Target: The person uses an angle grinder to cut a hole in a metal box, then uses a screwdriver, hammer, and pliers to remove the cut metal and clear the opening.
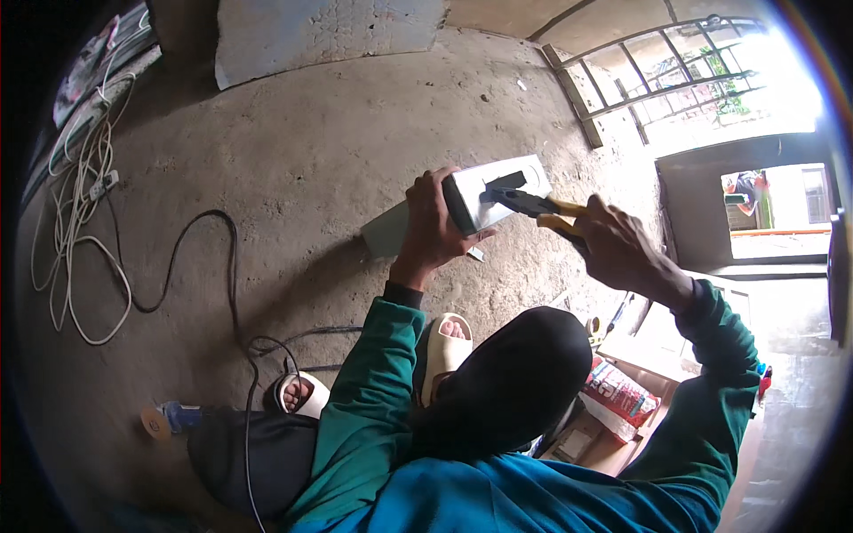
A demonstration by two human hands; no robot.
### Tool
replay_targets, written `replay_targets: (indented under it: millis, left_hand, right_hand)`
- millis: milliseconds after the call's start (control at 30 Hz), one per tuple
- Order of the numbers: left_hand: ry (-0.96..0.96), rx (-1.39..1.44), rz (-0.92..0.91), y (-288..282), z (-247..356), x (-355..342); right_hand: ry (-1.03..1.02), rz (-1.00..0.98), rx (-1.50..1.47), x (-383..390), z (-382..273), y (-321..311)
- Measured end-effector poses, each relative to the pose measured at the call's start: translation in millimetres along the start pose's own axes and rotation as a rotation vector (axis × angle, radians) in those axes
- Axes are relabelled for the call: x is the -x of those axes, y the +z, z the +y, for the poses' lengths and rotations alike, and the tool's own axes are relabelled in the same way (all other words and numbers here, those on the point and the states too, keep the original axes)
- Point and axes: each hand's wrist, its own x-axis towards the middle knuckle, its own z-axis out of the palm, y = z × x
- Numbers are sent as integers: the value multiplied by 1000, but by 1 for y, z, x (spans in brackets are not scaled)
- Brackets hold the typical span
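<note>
My left hand (pixel 431 218) is closed round the near end of a long white box-shaped casing (pixel 528 167), whose grey side runs down behind the wrist. A dark rectangular slot shows in the casing's end face. In my right hand (pixel 626 249) is a pair of pliers (pixel 526 203) with yellow and black handles. Their dark jaws lie against the end face, beside the slot. Whether the jaws grip the slot's edge I cannot tell.
On the floor to the left lie a black cable (pixel 233 266) and a bundle of white cords (pixel 89 204). An angle grinder (pixel 182 417) rests at lower left. A wooden box (pixel 662 386) with a red and white bag (pixel 619 398) stands by my right knee. A metal grille (pixel 657 93) is at far right.
</note>
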Motion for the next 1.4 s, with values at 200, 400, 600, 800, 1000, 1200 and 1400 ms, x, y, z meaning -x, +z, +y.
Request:
replay_targets:
  millis: [200, 400, 600, 800, 1000, 1200, 1400]
  left_hand:
    - [-28, 21, 63, 7, 6, 4]
    - [1, -26, 87, 15, 5, 2]
    - [-15, 2, 92, 13, 3, 2]
    - [13, 17, 116, 13, 7, 1]
    - [-18, 45, 96, 9, -2, 7]
    - [-123, 147, 39, 10, 8, 3]
    - [-148, 128, 23, -2, 3, -1]
  right_hand:
    - [487, -498, -1248, 19, 6, 34]
    - [-17, 408, 379, 16, 10, 58]
    - [414, -450, -1151, 14, 8, 51]
    - [-9, 539, 400, 6, 15, 65]
    - [0, 36, -241, 15, 21, 80]
    - [-193, 168, 562, 17, 30, 78]
    - [42, 47, -225, 4, 19, 90]
